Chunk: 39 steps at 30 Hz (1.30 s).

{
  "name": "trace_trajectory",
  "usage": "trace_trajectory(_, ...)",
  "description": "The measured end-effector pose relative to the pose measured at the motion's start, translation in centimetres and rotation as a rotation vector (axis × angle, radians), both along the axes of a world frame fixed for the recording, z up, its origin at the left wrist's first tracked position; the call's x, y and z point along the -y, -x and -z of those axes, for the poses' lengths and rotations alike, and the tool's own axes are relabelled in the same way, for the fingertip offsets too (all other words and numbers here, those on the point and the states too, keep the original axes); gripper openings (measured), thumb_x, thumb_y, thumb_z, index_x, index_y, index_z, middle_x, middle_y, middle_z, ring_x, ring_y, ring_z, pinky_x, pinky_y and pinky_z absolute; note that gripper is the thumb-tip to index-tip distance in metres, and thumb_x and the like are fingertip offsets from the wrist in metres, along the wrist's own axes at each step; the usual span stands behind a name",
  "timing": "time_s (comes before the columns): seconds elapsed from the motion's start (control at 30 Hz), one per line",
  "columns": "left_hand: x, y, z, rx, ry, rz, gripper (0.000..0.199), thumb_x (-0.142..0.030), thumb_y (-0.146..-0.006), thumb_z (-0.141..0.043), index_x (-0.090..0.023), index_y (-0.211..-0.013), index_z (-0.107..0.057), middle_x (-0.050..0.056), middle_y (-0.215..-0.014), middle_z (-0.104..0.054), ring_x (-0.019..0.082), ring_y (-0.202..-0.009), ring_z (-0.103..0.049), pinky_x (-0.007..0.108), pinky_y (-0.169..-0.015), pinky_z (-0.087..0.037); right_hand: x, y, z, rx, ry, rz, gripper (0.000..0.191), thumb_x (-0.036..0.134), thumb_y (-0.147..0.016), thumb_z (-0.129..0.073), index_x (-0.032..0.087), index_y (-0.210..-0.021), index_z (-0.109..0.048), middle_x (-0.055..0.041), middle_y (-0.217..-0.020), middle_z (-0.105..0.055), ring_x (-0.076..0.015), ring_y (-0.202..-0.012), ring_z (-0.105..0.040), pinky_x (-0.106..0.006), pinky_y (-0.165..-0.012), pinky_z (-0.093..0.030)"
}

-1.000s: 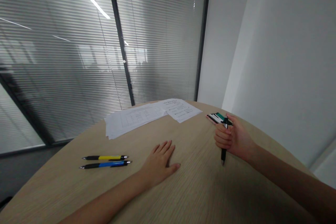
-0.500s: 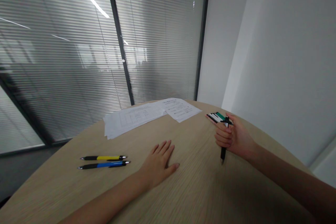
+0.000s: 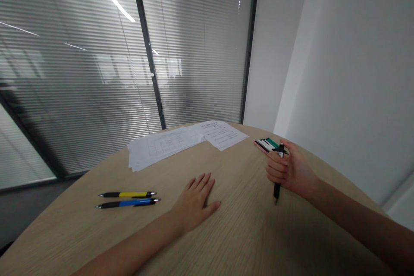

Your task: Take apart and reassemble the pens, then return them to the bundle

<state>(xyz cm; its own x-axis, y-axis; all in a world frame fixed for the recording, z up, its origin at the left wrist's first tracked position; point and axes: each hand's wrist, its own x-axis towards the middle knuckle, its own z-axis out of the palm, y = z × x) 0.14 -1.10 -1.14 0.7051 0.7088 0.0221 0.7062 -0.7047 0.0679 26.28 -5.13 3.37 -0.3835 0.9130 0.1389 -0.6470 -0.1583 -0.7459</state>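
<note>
My left hand (image 3: 196, 202) lies flat on the wooden table (image 3: 236, 233), palm down with its fingers stretched out. To its left, a yellow pen (image 3: 129, 194) and a blue pen (image 3: 127, 203) lie side by side, both with black grips. Fingers wrapped round it, my right hand (image 3: 286, 168) holds a black pen (image 3: 277, 192) upright above the table. The pen's tip points down and its clip end sticks out at the top; the fist hides the middle. Just behind that hand lies a flat piece (image 3: 265, 143) with black, white and green stripes, partly covered.
Several printed paper sheets (image 3: 168, 146) overlap toward the table's far edge. Beyond the curved edge stands a glass partition with blinds (image 3: 200, 51), and a white wall (image 3: 355, 73) rises on the right.
My right hand has shifted very slightly to the right with the black pen in it. The left hand, the other pens and the papers stay where they were.
</note>
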Motion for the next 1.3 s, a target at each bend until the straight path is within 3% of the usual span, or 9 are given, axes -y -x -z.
trace_trajectory(0.3,0.0,-0.1,-0.2,-0.028,0.001,-0.003,0.065,-0.056,-0.081,-0.023,-0.012,-0.130,-0.027,0.011,-0.138,-0.018,0.024,-0.126,-0.016,0.041,-0.101,-0.017,0.1,0.1,0.0,-0.017,-0.039,-0.068,0.050,0.053,-0.079,-0.027,0.019,-0.043,-0.022,0.0082,-0.036,-0.015,-0.0055,-0.030,-0.013,-0.017,-0.029,-0.018)
trace_trajectory(0.63,-0.2,0.0,0.1,-0.002,0.004,-0.002,0.064,-0.055,-0.081,-0.025,-0.013,-0.129,-0.028,0.011,-0.138,-0.018,0.024,-0.126,-0.015,0.042,-0.101,-0.016,0.3,0.0,0.0,0.020,-0.040,-0.050,0.046,0.049,-0.077,-0.031,0.019,-0.042,-0.022,0.0079,-0.036,-0.014,-0.0058,-0.030,-0.013,-0.018,-0.029,-0.019)
trace_trajectory(0.8,-0.1,0.0,-0.1,-0.010,0.009,-0.010,0.064,-0.054,-0.081,-0.026,-0.012,-0.130,-0.028,0.011,-0.138,-0.017,0.024,-0.126,-0.015,0.041,-0.101,-0.016,-0.4,-0.4,0.4,0.112,-0.033,-0.013,0.053,0.057,-0.079,-0.026,0.019,-0.043,-0.029,0.0085,-0.035,-0.014,-0.0055,-0.029,-0.011,-0.016,-0.028,-0.016)
trace_trajectory(0.9,0.1,-0.1,-0.3,-0.016,0.018,-0.013,0.064,-0.053,-0.081,-0.027,-0.012,-0.130,-0.027,0.011,-0.138,-0.017,0.024,-0.126,-0.015,0.041,-0.101,-0.016,-1.1,-1.3,0.4,0.316,-0.012,0.084,0.046,0.057,-0.079,-0.028,0.019,-0.056,-0.041,0.0096,-0.037,-0.019,-0.0057,-0.030,-0.011,-0.015,-0.028,-0.014)
trace_trajectory(0.97,0.1,-0.1,-0.4,-0.015,0.020,-0.012,0.064,-0.053,-0.081,-0.027,-0.011,-0.130,-0.028,0.012,-0.138,-0.017,0.024,-0.126,-0.016,0.041,-0.101,-0.016,-1.6,-2.2,0.5,0.569,0.002,0.204,0.036,0.050,-0.081,-0.029,0.020,-0.066,-0.043,0.0090,-0.041,-0.026,-0.0063,-0.031,-0.015,-0.016,-0.030,-0.016)
trace_trajectory(1.07,0.1,-0.2,-0.4,-0.002,0.009,-0.009,0.063,-0.053,-0.081,-0.027,-0.012,-0.129,-0.029,0.012,-0.137,-0.018,0.024,-0.126,-0.016,0.041,-0.101,-0.017,-2.4,-4.0,0.9,1.075,-0.057,0.493,0.028,0.037,-0.079,-0.026,0.020,-0.067,-0.044,0.0056,-0.045,-0.035,-0.0080,-0.034,-0.028,-0.019,-0.034,-0.024)
trace_trajectory(1.17,0.1,-0.2,-0.3,-0.002,0.010,-0.009,0.063,-0.053,-0.081,-0.027,-0.013,-0.129,-0.029,0.011,-0.137,-0.019,0.024,-0.125,-0.017,0.041,-0.101,-0.017,-3.1,-5.8,1.2,1.249,-0.101,0.598,0.013,0.024,-0.067,-0.039,0.018,-0.071,-0.050,0.0010,-0.056,-0.049,-0.0117,-0.049,-0.045,-0.022,-0.047,-0.035)
trace_trajectory(1.3,0.0,-0.1,-0.1,0.006,0.012,-0.009,0.063,-0.053,-0.081,-0.027,-0.013,-0.129,-0.028,0.011,-0.138,-0.018,0.024,-0.126,-0.016,0.042,-0.101,-0.017,-3.8,-7.5,1.7,1.488,-0.200,0.610,0.041,0.016,-0.056,-0.047,0.016,-0.096,-0.057,-0.0035,-0.091,-0.061,-0.0204,-0.082,-0.053,-0.027,-0.068,-0.039)
